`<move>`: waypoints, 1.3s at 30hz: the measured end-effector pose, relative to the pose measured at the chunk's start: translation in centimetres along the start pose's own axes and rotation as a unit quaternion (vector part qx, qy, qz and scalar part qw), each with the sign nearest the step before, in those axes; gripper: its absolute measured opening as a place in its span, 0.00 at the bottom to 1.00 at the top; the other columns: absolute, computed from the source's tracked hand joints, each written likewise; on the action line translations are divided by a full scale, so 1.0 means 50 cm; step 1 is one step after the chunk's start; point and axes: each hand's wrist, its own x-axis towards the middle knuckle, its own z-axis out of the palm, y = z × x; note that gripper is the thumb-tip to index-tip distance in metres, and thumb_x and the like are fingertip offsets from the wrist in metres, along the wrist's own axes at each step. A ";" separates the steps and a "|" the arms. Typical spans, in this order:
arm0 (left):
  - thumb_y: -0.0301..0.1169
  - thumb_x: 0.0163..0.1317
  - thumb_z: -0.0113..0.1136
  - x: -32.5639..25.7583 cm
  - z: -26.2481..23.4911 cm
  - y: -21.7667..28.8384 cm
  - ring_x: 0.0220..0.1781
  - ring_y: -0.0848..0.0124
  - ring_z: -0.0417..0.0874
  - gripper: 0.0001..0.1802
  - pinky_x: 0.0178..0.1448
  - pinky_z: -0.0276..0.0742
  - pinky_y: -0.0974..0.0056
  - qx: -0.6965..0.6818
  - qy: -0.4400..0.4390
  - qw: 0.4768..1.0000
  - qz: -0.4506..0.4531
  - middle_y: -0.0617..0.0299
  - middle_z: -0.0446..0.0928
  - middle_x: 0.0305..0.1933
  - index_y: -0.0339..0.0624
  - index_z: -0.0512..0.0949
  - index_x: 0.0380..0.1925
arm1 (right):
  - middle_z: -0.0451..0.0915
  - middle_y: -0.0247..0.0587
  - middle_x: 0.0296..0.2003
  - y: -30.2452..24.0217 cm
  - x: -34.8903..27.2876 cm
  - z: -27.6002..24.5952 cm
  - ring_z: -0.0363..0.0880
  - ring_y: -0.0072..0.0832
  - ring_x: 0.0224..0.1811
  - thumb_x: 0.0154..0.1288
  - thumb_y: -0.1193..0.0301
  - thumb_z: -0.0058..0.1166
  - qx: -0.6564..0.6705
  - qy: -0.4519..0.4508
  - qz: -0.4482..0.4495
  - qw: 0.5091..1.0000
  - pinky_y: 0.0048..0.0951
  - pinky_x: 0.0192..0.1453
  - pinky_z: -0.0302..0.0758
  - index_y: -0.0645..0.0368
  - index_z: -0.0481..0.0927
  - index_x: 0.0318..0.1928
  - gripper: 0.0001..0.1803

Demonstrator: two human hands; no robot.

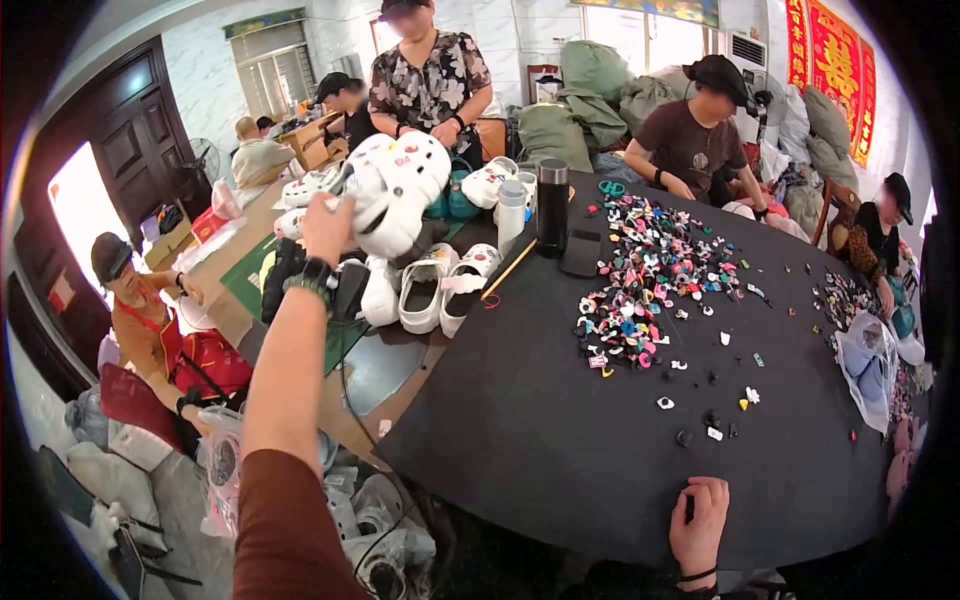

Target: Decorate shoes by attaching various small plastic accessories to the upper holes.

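left arm raised (fingers [322, 215] gripping), right hand [699, 524] resting

single head view, fisheye, looks down and forward over black table [560, 420], near; edges bend.

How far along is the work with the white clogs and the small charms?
Looks done: the left hand lifts a white clog already bearing charms. In hand: only that clog; the right hand rests on the black table. Left: plain white clogs and a large charm pile.

Bright daylight from windows [270, 65] | doorway [80, 210] blown out | soft shadows | fisheye bending, dark rim
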 end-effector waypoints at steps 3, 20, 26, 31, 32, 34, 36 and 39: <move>0.52 0.53 0.69 0.018 0.077 -0.031 0.63 0.37 0.69 0.52 0.68 0.64 0.47 -0.104 0.042 0.991 -0.069 0.32 0.68 0.63 0.35 0.56 0.69 | 0.73 0.50 0.41 0.001 0.013 0.016 0.71 0.49 0.47 0.53 0.82 0.54 0.008 -0.017 0.002 1.000 0.45 0.54 0.68 0.63 0.70 0.34 0.08; 0.29 0.57 0.63 -0.485 -0.157 -0.170 0.69 0.46 0.64 0.31 0.68 0.66 0.50 -0.042 -0.106 0.993 -0.009 0.35 0.62 0.67 0.41 0.68 0.62 | 0.75 0.52 0.42 0.040 -0.001 0.033 0.72 0.49 0.49 0.57 0.81 0.54 0.007 -0.003 -0.033 0.999 0.46 0.57 0.67 0.63 0.71 0.34 0.06; 0.30 0.57 0.64 -0.522 -0.342 -0.261 0.59 0.50 0.74 0.28 0.63 0.73 0.55 0.067 -0.028 0.997 -0.039 0.36 0.63 0.67 0.40 0.71 0.60 | 0.76 0.51 0.44 0.055 -0.002 0.034 0.72 0.49 0.49 0.59 0.81 0.53 -0.010 0.010 -0.071 0.997 0.45 0.57 0.69 0.64 0.72 0.37 0.06; 0.32 0.55 0.63 -0.634 -0.435 -0.358 0.56 0.49 0.75 0.27 0.62 0.70 0.52 0.136 -0.071 0.983 -0.104 0.46 0.77 0.52 0.39 0.73 0.56 | 0.76 0.50 0.46 0.053 -0.005 0.042 0.73 0.47 0.50 0.63 0.80 0.52 -0.012 -0.002 -0.073 0.997 0.43 0.57 0.69 0.63 0.72 0.38 0.04; 0.32 0.55 0.63 -0.671 -0.427 -0.377 0.57 0.47 0.75 0.27 0.63 0.68 0.51 0.159 -0.088 0.977 -0.109 0.45 0.76 0.53 0.38 0.72 0.56 | 0.76 0.50 0.46 0.052 -0.006 0.046 0.73 0.47 0.50 0.63 0.80 0.52 -0.010 -0.004 -0.075 0.997 0.43 0.57 0.69 0.63 0.72 0.38 0.04; 0.36 0.55 0.64 -0.744 -0.403 -0.385 0.57 0.44 0.75 0.30 0.64 0.69 0.49 0.152 -0.156 0.960 -0.175 0.39 0.76 0.53 0.36 0.71 0.58 | 0.76 0.50 0.45 0.052 -0.009 0.050 0.73 0.47 0.50 0.63 0.80 0.52 -0.024 -0.003 -0.071 0.997 0.43 0.57 0.70 0.63 0.72 0.38 0.04; 0.41 0.52 0.67 -0.801 -0.375 -0.413 0.59 0.41 0.76 0.38 0.64 0.70 0.49 0.136 -0.221 0.914 -0.310 0.32 0.76 0.55 0.31 0.69 0.60 | 0.77 0.50 0.45 0.050 -0.011 0.049 0.73 0.47 0.50 0.63 0.80 0.52 -0.020 0.000 -0.069 0.997 0.44 0.57 0.69 0.64 0.72 0.38 0.04; 0.59 0.52 0.66 -0.862 -0.279 -0.413 0.67 0.43 0.71 0.52 0.71 0.64 0.55 0.104 -0.359 0.820 -0.434 0.27 0.68 0.63 0.24 0.64 0.63 | 0.77 0.50 0.45 0.070 -0.015 0.018 0.73 0.47 0.50 0.61 0.80 0.52 -0.047 0.016 -0.058 0.997 0.44 0.57 0.69 0.64 0.72 0.38 0.05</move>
